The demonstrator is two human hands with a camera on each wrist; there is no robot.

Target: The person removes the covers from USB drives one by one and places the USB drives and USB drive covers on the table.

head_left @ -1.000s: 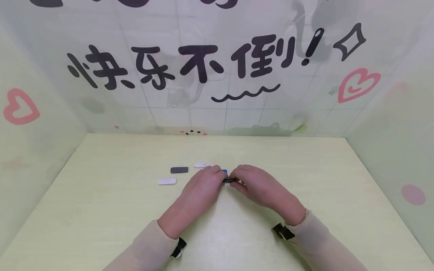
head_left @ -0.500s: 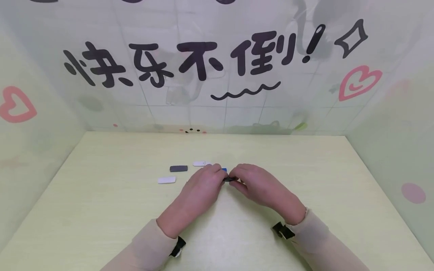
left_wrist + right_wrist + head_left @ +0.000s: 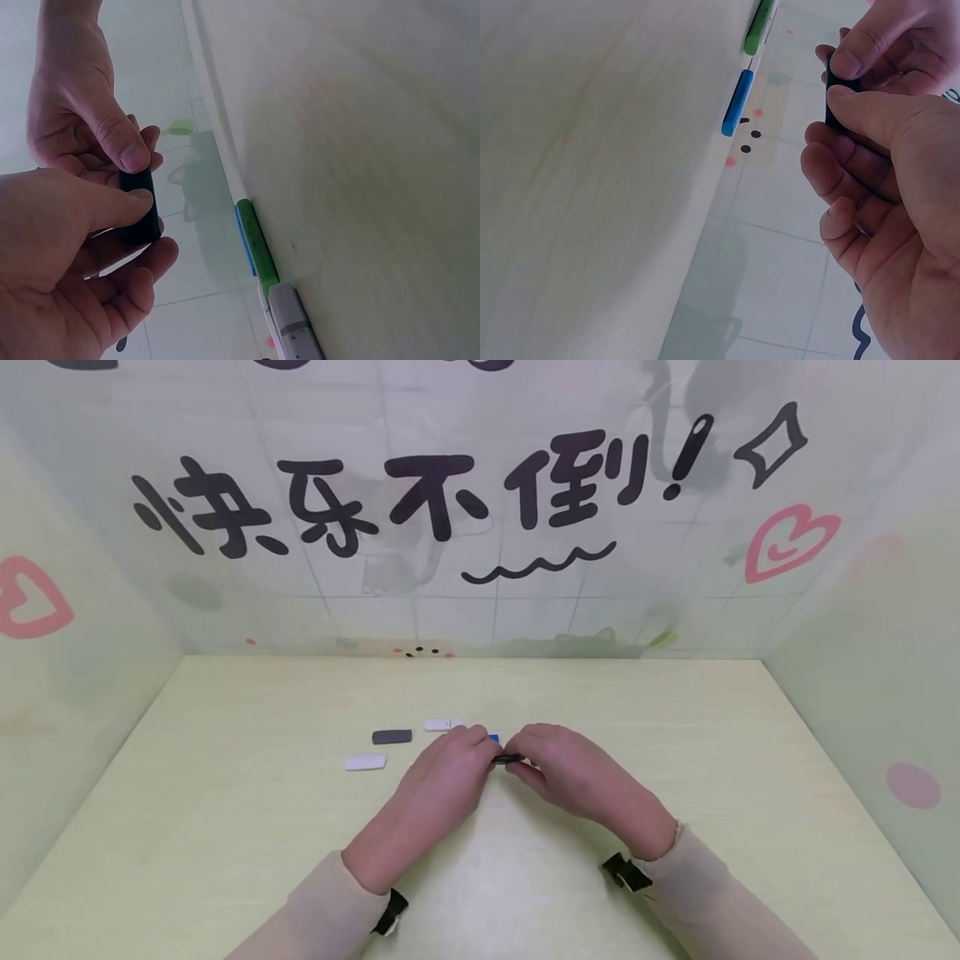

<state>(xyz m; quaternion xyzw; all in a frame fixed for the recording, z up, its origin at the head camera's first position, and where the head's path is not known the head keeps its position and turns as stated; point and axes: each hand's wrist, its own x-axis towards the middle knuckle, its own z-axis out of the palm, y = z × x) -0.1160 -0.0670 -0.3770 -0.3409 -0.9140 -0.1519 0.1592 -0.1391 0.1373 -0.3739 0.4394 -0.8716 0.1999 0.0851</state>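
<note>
Both hands hold a small black USB stick (image 3: 504, 759) between them, above the table. My left hand (image 3: 450, 768) pinches one end with thumb and fingers. My right hand (image 3: 573, 768) pinches the other end the same way. In the left wrist view the black body shows upright between the two thumbs. The fingers hide much of it, so I cannot tell whether it is in one piece. Behind the hands lie a blue stick (image 3: 739, 103) and a green stick (image 3: 257, 244) of similar shape.
Left of the hands lie a white stick (image 3: 365, 762), a dark grey stick (image 3: 392, 737) and another white stick (image 3: 438, 725). The pale wooden table (image 3: 225, 827) is bounded by a printed back wall (image 3: 450, 618) and side walls.
The head view shifts slightly. Both hands keep their grip on the black USB stick in nearly the same place; the other sticks lie as before.
</note>
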